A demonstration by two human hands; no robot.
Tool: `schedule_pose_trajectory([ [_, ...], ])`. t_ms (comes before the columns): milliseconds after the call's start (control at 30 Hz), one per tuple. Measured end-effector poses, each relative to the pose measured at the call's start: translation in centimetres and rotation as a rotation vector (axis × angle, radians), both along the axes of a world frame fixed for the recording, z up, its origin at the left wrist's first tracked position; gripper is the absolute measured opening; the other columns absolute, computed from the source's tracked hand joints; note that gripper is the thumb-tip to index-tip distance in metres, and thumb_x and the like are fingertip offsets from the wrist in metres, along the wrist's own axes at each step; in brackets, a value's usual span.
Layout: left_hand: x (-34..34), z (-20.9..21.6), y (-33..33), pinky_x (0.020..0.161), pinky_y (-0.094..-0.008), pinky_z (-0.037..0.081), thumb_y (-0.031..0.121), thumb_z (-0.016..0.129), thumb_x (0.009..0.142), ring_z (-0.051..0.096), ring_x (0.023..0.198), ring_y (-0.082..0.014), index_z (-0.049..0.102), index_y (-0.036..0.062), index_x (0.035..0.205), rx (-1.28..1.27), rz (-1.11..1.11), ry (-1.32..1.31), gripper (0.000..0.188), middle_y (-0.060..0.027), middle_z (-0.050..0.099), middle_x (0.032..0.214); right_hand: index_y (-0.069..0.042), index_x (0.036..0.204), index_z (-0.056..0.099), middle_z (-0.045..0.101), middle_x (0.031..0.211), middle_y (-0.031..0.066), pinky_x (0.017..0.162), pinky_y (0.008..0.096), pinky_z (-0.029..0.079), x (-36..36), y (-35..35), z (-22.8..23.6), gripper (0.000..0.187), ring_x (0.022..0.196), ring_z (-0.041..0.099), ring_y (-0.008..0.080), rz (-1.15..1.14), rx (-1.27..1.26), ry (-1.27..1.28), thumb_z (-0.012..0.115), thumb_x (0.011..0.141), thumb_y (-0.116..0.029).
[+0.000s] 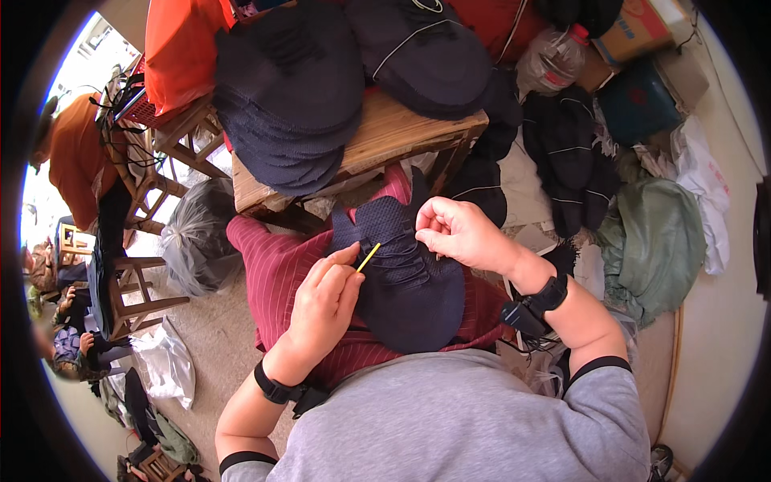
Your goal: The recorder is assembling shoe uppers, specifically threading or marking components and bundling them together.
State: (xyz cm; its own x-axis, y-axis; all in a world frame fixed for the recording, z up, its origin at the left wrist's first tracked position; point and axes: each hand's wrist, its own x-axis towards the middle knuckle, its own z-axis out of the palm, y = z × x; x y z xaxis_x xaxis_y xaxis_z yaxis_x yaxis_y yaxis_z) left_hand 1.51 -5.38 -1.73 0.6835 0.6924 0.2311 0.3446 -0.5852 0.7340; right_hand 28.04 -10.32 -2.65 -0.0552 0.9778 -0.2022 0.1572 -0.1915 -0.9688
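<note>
Left hand [320,307] pinches a thin yellow stick [369,257] between thumb and forefinger, over a dark fabric piece [414,315] lying on the lap [277,269], just off the near edge of the tabletop [389,136]. Right hand [470,233], thumb and forefinger pressed together, is above the piece's right side; I cannot tell what they grip. Dark stacked pieces [289,96] overhang the tabletop's near-left corner.

Left hand [328,297] pinching, right hand [459,233] raised, curled, perhaps pinching too

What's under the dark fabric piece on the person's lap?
Striped red trousers show on both sides of the fabric piece; whatever lies directly beneath it is covered.
</note>
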Motion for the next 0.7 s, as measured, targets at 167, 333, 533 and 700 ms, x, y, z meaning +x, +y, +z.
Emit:
schedule_pose_trajectory([
  [167,0.5,-0.4,0.5,0.085,-0.0391,0.056,0.004,0.066,0.090,0.068,0.097,-0.0333,0.062,-0.0037,0.092,0.012,0.001,0.064,0.009,-0.0198,0.067,0.122,-0.005,0.095,0.058,0.058,0.071,-0.0037,0.057,0.0192,0.049,1.1,0.5,-0.6,0.006,0.059,0.054,0.0026,0.019,-0.123,0.182,0.063,0.096,-0.009],
  [333,0.5,-0.4,0.4,0.084,-0.0375,0.057,0.003,0.066,0.091,0.068,0.098,-0.0337,0.062,-0.0031,0.094,-0.049,0.006,0.065,0.008,-0.0199,0.066,0.122,-0.006,0.095,0.057,0.060,0.072,-0.0021,0.055,0.0179,0.046,1.4,0.0,-1.1,0.004,0.059,0.055,0.0030,-0.043,-0.155,0.287,0.061,0.097,-0.009],
  [533,1.9,0.9,0.7,0.078,-0.0363,0.053,-0.004,0.062,0.090,0.061,0.091,-0.0349,0.059,-0.0035,0.100,0.094,0.065,-0.039,0.010,-0.0183,0.057,0.106,-0.005,0.094,0.058,0.060,0.073,-0.0019,0.057,0.0203,0.050,0.8,-0.1,-1.6,0.007,0.060,0.054,0.0028,-0.054,-0.092,0.240,0.063,0.096,-0.010],
  [700,4.5,0.5,1.0,0.071,-0.0412,0.046,-0.006,0.064,0.085,0.052,0.080,-0.0342,0.056,-0.0020,0.103,0.134,0.010,-0.018,0.020,-0.0180,0.048,0.089,-0.006,0.095,0.057,0.058,0.072,-0.0038,0.055,0.0187,0.047,0.4,0.2,-1.2,0.008,0.060,0.053,0.0020,-0.046,-0.090,0.208,0.064,0.095,-0.010],
])
